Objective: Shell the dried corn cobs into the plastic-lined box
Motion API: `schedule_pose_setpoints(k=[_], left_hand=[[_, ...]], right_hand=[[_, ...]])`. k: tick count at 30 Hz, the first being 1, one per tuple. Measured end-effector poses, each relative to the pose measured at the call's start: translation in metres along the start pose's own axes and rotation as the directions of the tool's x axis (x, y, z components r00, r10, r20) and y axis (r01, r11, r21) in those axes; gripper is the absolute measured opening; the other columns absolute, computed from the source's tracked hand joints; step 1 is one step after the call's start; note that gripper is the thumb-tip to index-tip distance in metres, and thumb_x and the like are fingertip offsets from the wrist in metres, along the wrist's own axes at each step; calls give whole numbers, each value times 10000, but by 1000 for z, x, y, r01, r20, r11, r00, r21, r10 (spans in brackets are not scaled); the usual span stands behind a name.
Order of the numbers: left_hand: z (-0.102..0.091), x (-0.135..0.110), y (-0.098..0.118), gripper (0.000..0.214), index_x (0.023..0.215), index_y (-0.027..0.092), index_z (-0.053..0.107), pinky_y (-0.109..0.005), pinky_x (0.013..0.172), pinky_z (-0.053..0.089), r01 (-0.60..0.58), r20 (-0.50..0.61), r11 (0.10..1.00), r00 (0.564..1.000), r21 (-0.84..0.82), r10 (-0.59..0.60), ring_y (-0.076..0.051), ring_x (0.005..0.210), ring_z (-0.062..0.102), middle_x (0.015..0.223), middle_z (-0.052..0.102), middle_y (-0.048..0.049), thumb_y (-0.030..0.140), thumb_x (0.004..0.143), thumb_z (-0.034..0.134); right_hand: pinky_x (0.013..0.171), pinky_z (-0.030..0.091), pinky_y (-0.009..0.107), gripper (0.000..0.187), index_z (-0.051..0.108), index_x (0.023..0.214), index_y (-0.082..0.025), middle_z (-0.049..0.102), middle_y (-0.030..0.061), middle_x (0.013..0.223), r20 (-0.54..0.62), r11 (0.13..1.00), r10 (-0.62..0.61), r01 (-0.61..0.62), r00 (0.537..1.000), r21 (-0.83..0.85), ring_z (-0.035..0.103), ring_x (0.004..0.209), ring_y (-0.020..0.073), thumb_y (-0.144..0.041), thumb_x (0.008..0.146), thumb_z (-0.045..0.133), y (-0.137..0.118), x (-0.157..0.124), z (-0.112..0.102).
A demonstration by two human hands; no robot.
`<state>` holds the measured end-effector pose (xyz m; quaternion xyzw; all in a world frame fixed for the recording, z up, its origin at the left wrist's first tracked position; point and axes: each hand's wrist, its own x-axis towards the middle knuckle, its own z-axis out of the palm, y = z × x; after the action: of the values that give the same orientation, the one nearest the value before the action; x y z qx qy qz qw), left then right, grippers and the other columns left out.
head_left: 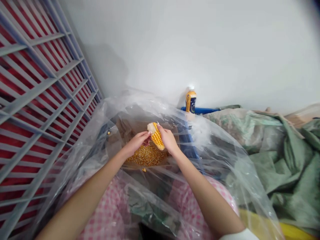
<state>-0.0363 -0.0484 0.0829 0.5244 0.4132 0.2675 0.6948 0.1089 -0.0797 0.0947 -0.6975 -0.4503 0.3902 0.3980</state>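
Observation:
My right hand (170,140) is wrapped around a yellow ear of corn (156,137) from its right side. The cob is tilted, and its upper left end is pale and bare of kernels. From the left, my left hand (137,143) pinches at the cob near that bare end; its fingertips are partly hidden. Below both hands lies a heap of loose corn kernels (147,157) inside a large clear plastic sheet (215,143). A few stray kernels (144,170) rest on the plastic near my knees.
A grey slatted plastic crate (57,80) with red behind it rises on the left. Against the white wall (187,43) stands a yellow bottle (191,100) with a white cap, beside a blue rim (207,110). Green cloth (280,160) lies bunched on the right.

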Motion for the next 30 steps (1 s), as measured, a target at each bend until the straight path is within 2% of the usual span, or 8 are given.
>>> schedule_pose_setpoints(k=[3,5,8,10,15,20,25,30], left_hand=[[-2,1,0,394,791,141,562,-236,600,371,12,0,999,1000,38,-12,-116,631,511,726,557,-10,504,642,606],[-3,3,0,368,795,146,566,-244,611,373,20,-42,997,999,81,-16,-125,640,522,745,579,-19,496,681,563],[-5,4,0,418,715,142,565,-253,607,369,38,-71,992,997,121,-30,-131,612,515,678,581,-22,545,741,459],[-5,3,1,473,655,142,550,-257,596,362,34,-50,988,998,149,-27,-131,581,499,613,553,-15,589,746,426],[-5,0,1,437,605,145,518,-247,597,332,-65,25,965,998,255,61,-114,573,446,562,476,15,569,711,523],[-1,1,-1,455,612,149,505,-247,582,329,-72,10,983,997,171,71,-111,566,440,567,480,15,599,679,520],[3,5,-9,485,656,148,510,-250,572,334,-25,-6,995,1000,99,26,-110,559,447,583,478,20,630,623,547],[5,6,-15,458,650,152,490,-247,563,340,-9,-6,999,1000,35,9,-101,540,452,580,467,28,605,627,557]], right_hand=[[611,371,260,586,648,704,-156,644,61,697,-24,1000,-10,9,1000,-24,554,671,183,-645,756,329,1,2,1],[616,371,269,593,642,686,-158,644,70,705,-36,996,-16,13,999,-87,555,671,188,-655,753,325,0,2,1],[627,378,276,612,631,665,-163,646,76,719,-31,993,-2,-1,1000,-121,553,662,187,-684,743,319,-3,0,2],[623,383,272,634,632,664,-163,647,77,716,-23,994,11,-14,1000,-108,551,650,182,-704,735,309,-4,-1,3],[621,380,265,661,646,686,-157,645,77,712,-15,993,10,-11,1000,-114,545,647,174,-718,730,300,-2,0,4],[613,379,256,653,641,691,-153,646,67,716,-14,993,6,-8,1000,-116,543,644,164,-702,745,290,-2,1,3],[635,388,264,619,614,667,-168,645,65,722,-22,978,4,-8,1000,-208,554,681,174,-680,764,281,-3,0,2],[643,397,272,620,612,668,-174,638,57,700,-36,967,-4,-5,999,-254,564,692,183,-685,763,275,-1,2,2]])
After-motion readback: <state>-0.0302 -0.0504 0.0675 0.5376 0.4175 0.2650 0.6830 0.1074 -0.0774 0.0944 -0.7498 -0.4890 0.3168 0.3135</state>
